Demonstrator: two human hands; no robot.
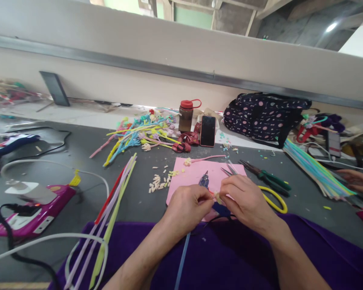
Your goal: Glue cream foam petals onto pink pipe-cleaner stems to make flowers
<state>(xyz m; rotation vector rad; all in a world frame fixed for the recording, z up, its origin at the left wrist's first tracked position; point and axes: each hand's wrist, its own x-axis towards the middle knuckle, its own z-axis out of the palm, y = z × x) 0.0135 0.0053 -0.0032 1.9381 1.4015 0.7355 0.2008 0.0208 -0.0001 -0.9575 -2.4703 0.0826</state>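
My left hand and my right hand meet above a pink sheet, fingertips pinched on a small cream fuzzy piece. A blue stem runs down below my left hand; whether it joins that piece is hidden. Just beyond my fingers, a dark blue pointed tool tip rests on the sheet. Partly under my right hand lie scissors with a yellow handle. Green-handled pliers lie to the right. Short cream cut pieces are scattered left of the sheet.
Coloured fuzzy stems lie at left beside a magenta device with looping cables. Behind are a pile of fuzzy stems, a bottle, a phone and a patterned bag. Another person's hand is at far right.
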